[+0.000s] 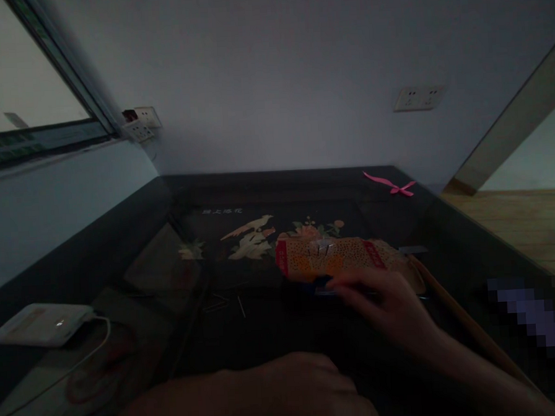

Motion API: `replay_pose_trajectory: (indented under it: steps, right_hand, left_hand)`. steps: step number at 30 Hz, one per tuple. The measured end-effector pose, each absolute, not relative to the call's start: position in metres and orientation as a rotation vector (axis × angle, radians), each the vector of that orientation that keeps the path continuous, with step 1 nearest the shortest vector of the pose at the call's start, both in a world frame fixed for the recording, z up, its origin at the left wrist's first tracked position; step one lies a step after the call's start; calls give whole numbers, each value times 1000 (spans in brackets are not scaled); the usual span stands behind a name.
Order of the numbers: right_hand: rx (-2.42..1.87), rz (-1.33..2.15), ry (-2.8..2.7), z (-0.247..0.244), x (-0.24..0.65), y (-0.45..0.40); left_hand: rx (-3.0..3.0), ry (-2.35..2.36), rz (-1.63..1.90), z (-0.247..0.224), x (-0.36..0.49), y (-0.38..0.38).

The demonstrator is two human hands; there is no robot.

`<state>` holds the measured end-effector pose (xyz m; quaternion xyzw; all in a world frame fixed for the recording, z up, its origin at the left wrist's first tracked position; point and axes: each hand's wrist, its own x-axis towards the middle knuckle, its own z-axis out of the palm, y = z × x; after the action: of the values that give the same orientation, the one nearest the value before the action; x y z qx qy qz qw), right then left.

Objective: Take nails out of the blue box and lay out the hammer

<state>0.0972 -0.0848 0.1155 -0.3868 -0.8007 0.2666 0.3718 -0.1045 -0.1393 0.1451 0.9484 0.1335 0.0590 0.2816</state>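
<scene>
My right hand reaches over the dark table, with thumb and forefinger pinched on a small dark blue object whose kind I cannot make out. Just behind it lies a dotted tan, orange and red packet. A few short, thin dark marks or pins show on the packet's shiny patch. My left hand is low in front, back upward and fingers curled; the fingertips are hidden, so anything inside is unseen. Left of the blue object, a thin, pale needle-like piece rests on the table, near several fainter thin pieces.
On the left, a white power-bank-like device has a white cable attached. A long brown stick lies on the right. A pink ribbon is near the back right edge. Wall sockets and a window surround the table.
</scene>
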Motion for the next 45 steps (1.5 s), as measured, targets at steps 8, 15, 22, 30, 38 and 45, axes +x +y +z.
replay_pose_trajectory:
  steps: [8, 15, 22, 30, 38, 45]
  right_hand:
    - [-1259, 589, -1918, 93, 110, -12]
    - [-1182, 608, -1973, 90, 97, -4]
    - [-1130, 681, -1886, 90, 101, 0]
    - [-1127, 629, -2010, 93, 93, -4]
    - [-1178, 558, -2053, 86, 85, -3]
    - [-1167, 544, -1975, 87, 82, -4]
  left_hand:
    - [2442, 1231, 853, 141, -107, -48]
    - [2347, 1291, 746, 101, -104, -13]
    - [2379, 1280, 726, 99, -103, -7]
    - [2475, 1233, 686, 104, -104, -11]
    - [2468, 1320, 663, 105, -103, -12]
    - [2451, 1346, 666, 101, -102, -10]
